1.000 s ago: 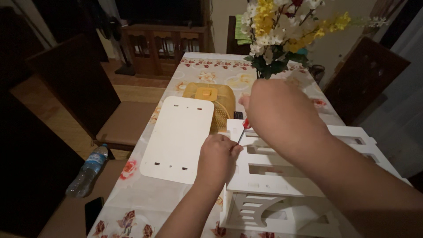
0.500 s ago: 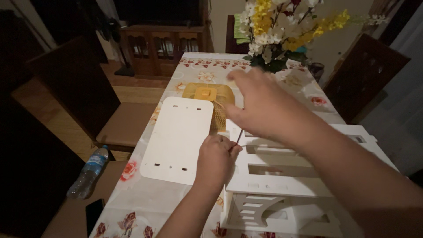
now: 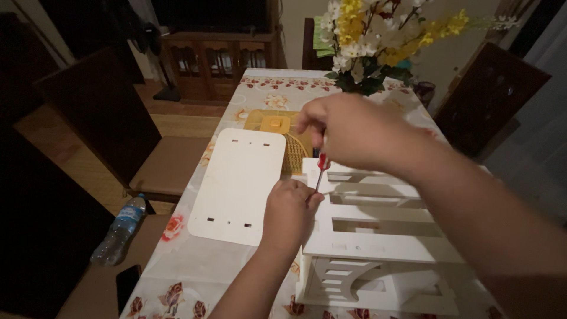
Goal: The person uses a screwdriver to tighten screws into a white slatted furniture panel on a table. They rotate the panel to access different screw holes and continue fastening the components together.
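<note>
Screwdriver (image 3: 321, 168), red-handled, upright, gripped by closed right hand (image 3: 354, 133) above white slatted shelf (image 3: 384, 236) on floral table (image 3: 177, 266); tip beside left hand (image 3: 289, 210), fingers pinched shut at shelf edge. White panel (image 3: 239, 183) just left.

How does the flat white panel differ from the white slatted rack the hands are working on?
The flat white panel lies flat and untouched on the tablecloth; the slatted rack stands raised, with long openings and a curved bracket below. The panel has only small slots near its ends. The left hand and the right hand, which holds a red-handled screwdriver, are at the rack. Both pieces are white.
</note>
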